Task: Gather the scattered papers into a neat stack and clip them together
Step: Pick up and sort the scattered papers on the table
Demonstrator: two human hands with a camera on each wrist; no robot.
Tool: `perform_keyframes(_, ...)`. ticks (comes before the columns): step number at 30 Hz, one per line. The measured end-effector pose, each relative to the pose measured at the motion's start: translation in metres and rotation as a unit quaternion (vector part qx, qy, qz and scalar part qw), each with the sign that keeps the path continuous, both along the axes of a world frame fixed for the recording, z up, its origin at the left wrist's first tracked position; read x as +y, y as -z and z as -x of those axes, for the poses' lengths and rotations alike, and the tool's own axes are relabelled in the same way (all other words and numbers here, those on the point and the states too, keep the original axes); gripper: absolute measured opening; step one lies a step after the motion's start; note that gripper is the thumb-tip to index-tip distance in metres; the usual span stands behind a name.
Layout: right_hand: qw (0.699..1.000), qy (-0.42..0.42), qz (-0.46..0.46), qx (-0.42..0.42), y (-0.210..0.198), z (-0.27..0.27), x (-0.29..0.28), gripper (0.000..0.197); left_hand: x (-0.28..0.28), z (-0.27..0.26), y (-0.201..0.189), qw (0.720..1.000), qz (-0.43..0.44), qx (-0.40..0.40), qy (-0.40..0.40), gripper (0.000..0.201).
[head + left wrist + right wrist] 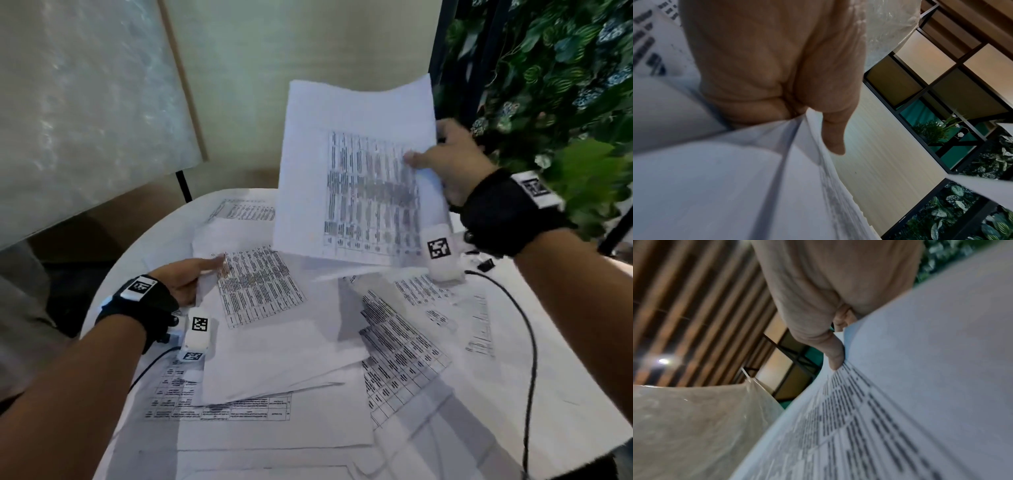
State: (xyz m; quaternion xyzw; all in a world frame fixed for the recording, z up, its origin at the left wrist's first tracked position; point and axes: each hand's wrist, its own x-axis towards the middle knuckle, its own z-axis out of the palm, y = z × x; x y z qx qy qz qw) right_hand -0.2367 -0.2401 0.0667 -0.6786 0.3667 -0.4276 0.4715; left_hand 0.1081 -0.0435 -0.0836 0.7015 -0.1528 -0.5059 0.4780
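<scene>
Right hand (452,161) pinches a printed sheet (356,171) raised above the bench (565,394). Left hand (186,279) pinches another sheet's edge (239,325) among scattered papers (404,353). Foliage wall (548,68) behind.

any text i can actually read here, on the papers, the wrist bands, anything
No word or number can be read.
Raised sheet pinched by the right hand: printed table, too blurred.
Sheets under the left hand and scattered on the table: tables, too small and blurred.
Wrist-band tags and white camera blocks: black-and-white square codes only, no letters.
</scene>
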Motion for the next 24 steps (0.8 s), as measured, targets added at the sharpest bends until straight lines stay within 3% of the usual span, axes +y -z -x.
perform_keyframes(4,0.988,-0.015,-0.076,0.131,0.091,-0.069,-0.031,0.081,0.001,-0.003,-0.002,0.993,0.088,0.064,-0.034,0.063)
perform_keyframes(6,0.975,-0.026,-0.091,0.203,0.107,-0.09,-0.001,0.082,-0.001,-0.006,0.0,0.99,0.11,0.082,-0.037,0.068)
perform_keyframes(9,0.954,-0.057,-0.109,0.275,0.131,-0.111,0.029,0.072,-0.003,-0.005,0.001,0.991,0.1,0.08,-0.031,0.048)
perform_keyframes(11,0.954,-0.106,-0.132,0.248,0.142,-0.115,0.038,0.064,-0.003,-0.006,0.002,0.995,0.062,0.076,-0.011,0.042)
perform_keyframes(14,0.966,-0.136,-0.124,0.183,0.144,-0.108,0.034,0.06,-0.003,-0.012,0.007,0.999,0.014,0.045,0.015,0.058)
perform_keyframes(17,0.981,-0.129,-0.12,0.081,0.138,-0.092,0.014,0.07,-0.005,-0.009,0.006,0.994,0.077,0.076,-0.022,0.043)
perform_keyframes(20,0.98,-0.099,-0.166,-0.046,0.131,-0.08,-0.004,0.065,-0.004,-0.007,0.001,0.99,0.114,0.074,-0.023,0.052)
perform_keyframes(22,0.982,-0.077,-0.169,-0.01,0.133,-0.076,-0.012,0.061,-0.002,-0.008,0.002,0.989,0.118,0.089,-0.025,0.057)
perform_keyframes(24,0.979,-0.058,-0.132,0.145,0.141,-0.077,-0.014,0.076,-0.002,-0.008,0.001,0.99,0.107,0.091,-0.017,0.056)
